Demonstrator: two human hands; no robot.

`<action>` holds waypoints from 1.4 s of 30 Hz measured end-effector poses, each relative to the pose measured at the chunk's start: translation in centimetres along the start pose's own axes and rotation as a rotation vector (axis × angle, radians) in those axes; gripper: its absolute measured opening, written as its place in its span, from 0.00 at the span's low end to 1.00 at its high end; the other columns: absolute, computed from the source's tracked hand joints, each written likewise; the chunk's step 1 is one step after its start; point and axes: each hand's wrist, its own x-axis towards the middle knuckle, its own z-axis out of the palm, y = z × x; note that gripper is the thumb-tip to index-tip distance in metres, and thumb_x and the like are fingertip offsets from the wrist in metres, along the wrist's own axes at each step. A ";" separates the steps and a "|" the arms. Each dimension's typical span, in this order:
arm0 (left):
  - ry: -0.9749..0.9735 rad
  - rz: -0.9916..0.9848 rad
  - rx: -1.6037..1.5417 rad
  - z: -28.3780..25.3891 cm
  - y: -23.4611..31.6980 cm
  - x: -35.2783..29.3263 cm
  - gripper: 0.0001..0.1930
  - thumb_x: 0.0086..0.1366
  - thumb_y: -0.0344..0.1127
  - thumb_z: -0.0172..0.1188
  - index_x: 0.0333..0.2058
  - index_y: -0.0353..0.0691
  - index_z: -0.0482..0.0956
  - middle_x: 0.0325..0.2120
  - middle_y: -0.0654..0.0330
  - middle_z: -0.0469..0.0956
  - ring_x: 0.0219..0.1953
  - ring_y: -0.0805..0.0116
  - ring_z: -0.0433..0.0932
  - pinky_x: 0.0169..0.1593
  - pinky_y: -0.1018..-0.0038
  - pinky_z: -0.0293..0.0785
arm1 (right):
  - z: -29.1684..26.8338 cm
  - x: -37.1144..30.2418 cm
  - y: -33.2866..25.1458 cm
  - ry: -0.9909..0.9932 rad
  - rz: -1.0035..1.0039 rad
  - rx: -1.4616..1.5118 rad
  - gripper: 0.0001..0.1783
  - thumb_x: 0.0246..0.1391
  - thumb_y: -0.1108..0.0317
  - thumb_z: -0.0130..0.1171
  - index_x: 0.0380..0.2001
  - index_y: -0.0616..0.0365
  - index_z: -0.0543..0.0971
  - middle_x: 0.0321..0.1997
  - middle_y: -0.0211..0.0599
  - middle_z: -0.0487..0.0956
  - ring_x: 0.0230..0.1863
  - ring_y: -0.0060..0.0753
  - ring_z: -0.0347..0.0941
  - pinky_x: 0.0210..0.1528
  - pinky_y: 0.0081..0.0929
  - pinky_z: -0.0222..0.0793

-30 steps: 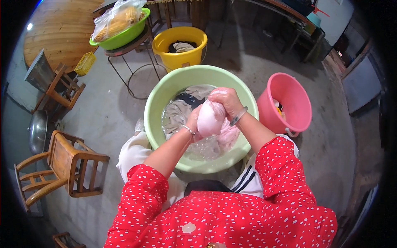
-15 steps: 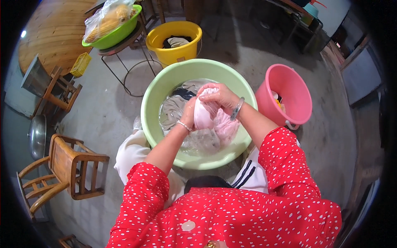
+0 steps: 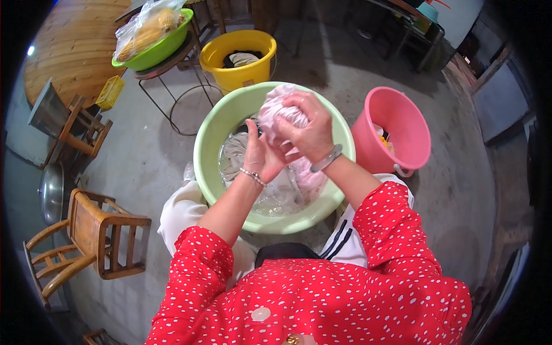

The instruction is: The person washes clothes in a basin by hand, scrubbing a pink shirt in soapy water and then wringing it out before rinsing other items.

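My right hand (image 3: 313, 126) is closed round a bunched, wet, pale pink cloth (image 3: 271, 112), lifted above the basin. Just below it, my left hand (image 3: 263, 156) is open, palm up, with thumb and fingers apart; whether its fingertips touch the cloth I cannot tell. Beneath both hands stands a large light-green basin (image 3: 202, 152) with water in it. Soaking there are a grey-beige garment (image 3: 234, 154) at the left, something dark partly hidden behind my left hand, and a pink garment (image 3: 310, 175) at the right.
A pink bucket (image 3: 414, 121) with a few items stands right of the basin. Behind is a yellow bucket (image 3: 244, 75) holding clothes. Far left, a green bowl (image 3: 167, 49) of bagged corn (image 3: 141, 46) rests on a stool. A wooden chair (image 3: 89, 224) stands left.
The pale pink cloth has been raised out of the basin in my right hand. My left hand has let go of it and opened below.
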 end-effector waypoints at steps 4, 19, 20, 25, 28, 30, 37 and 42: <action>0.168 0.273 -0.036 0.9 0.7 0.6 0.34 0.55 0.63 0.50 0.53 0.45 0.62 0.49 0.57 0.68 0.51 0.60 0.67 0.55 0.62 0.64 | 1.5 -2.6 0.7 -0.005 0.356 0.277 0.12 0.41 0.74 0.60 0.33 0.62 0.73 0.36 0.35 0.74 0.40 0.30 0.71 0.46 0.24 0.66; 0.228 0.721 0.948 0.1 0.7 0.8 0.13 0.45 0.21 0.53 0.33 0.31 0.76 0.33 0.57 0.77 0.36 0.71 0.74 0.44 0.76 0.70 | 2.2 -4.8 5.2 0.119 1.270 1.135 0.10 0.51 0.66 0.52 0.34 0.60 0.74 0.35 0.37 0.76 0.35 0.33 0.74 0.39 0.29 0.71; 0.214 0.752 1.051 -0.1 0.6 0.8 0.13 0.43 0.21 0.53 0.32 0.32 0.76 0.32 0.57 0.78 0.35 0.71 0.75 0.43 0.76 0.70 | 2.2 -5.1 5.7 0.086 1.290 1.137 0.10 0.51 0.66 0.51 0.34 0.61 0.74 0.35 0.38 0.76 0.35 0.33 0.75 0.39 0.30 0.71; 0.161 0.825 1.310 0.2 0.3 -0.4 0.13 0.38 0.23 0.50 0.27 0.33 0.77 0.28 0.57 0.77 0.32 0.68 0.75 0.40 0.77 0.70 | 2.5 -6.3 6.6 -0.106 1.295 1.216 0.12 0.52 0.65 0.47 0.33 0.61 0.75 0.34 0.39 0.77 0.35 0.33 0.75 0.39 0.30 0.71; 0.132 0.858 1.308 0.3 -0.3 -0.4 0.11 0.38 0.25 0.52 0.26 0.34 0.76 0.25 0.57 0.76 0.28 0.67 0.74 0.37 0.76 0.70 | 2.0 -6.3 5.9 -0.147 1.352 1.216 0.13 0.52 0.66 0.45 0.32 0.62 0.75 0.35 0.40 0.78 0.35 0.34 0.75 0.40 0.30 0.71; 0.086 0.916 1.348 0.6 -0.2 -0.4 0.08 0.39 0.26 0.54 0.23 0.35 0.75 0.21 0.55 0.74 0.24 0.63 0.73 0.33 0.74 0.70 | 1.8 -6.3 6.1 -0.210 1.344 1.245 0.12 0.51 0.66 0.45 0.32 0.63 0.75 0.35 0.41 0.77 0.35 0.34 0.75 0.40 0.30 0.72; 0.039 1.020 1.604 -1.0 -0.3 -0.2 0.04 0.40 0.27 0.55 0.19 0.37 0.73 0.18 0.55 0.72 0.22 0.59 0.72 0.28 0.72 0.68 | 2.0 -6.9 5.7 -0.266 1.429 1.186 0.11 0.51 0.66 0.47 0.33 0.60 0.74 0.34 0.38 0.77 0.35 0.30 0.74 0.37 0.27 0.71; 0.005 0.908 1.494 0.1 -0.2 -0.8 0.02 0.41 0.27 0.54 0.18 0.37 0.73 0.17 0.54 0.71 0.21 0.57 0.71 0.27 0.71 0.68 | 2.4 -7.4 6.3 -0.238 1.435 1.162 0.11 0.49 0.67 0.46 0.29 0.62 0.75 0.32 0.40 0.77 0.34 0.33 0.75 0.38 0.30 0.72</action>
